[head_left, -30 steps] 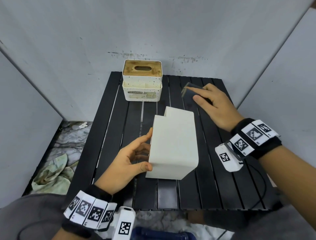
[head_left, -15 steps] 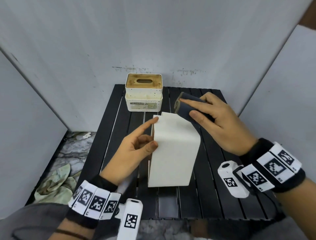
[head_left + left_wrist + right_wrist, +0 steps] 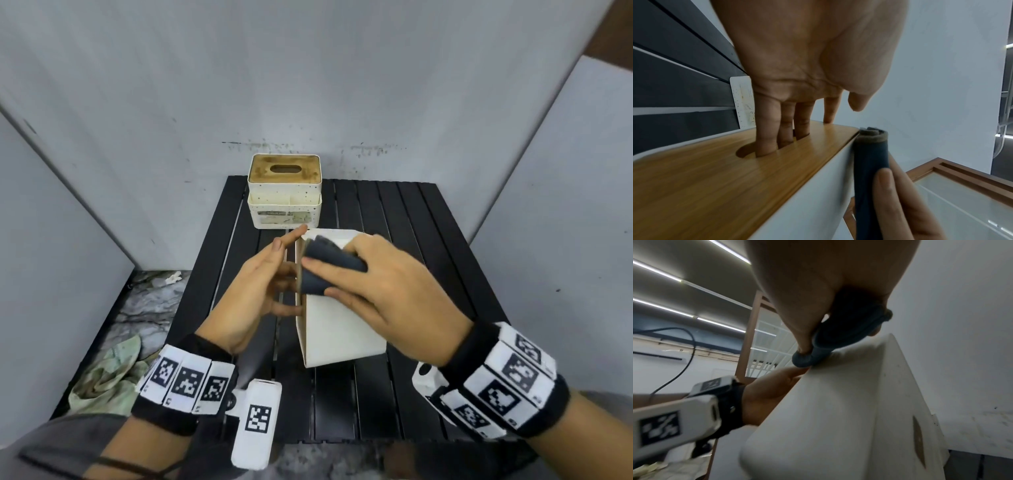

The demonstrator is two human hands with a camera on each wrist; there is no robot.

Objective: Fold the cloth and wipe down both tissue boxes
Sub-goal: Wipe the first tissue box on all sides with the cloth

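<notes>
1. The left hand point(image 3: 255, 294) steadies the white tissue box point(image 3: 337, 329), which stands tipped on its side on the black slatted counter point(image 3: 394, 404) between the two hands. The left wrist view shows three of its fingers point(image 3: 766, 129) pushed into the oval slot of the box's wooden lid point(image 3: 715, 186), the index fingertip resting on the lid beside the slot and the thumb free – so this hand hooks the box through its opening.

2. The right hand point(image 3: 387, 291) grips the folded dark blue cloth point(image 3: 329, 270), thumb on one side and fingers curled over the other, and presses it against the upper white face of the box, close to the lid edge. In the right wrist view the cloth point(image 3: 840, 331) touches the box's top corner, just above the left hand's fingers.

3. The second tissue box point(image 3: 284, 192) – cream, speckled, with a wooden top and a front tray – sits upright at the far edge of the counter, beyond both hands and apart from them.

4. Off the counter, down to the left of the left hand, a crumpled pale green rag point(image 3: 106, 377) lies on the marbled floor point(image 3: 150, 305).

5. Both wrists wear black bands with square-patterned white markers point(image 3: 185, 380).
</notes>
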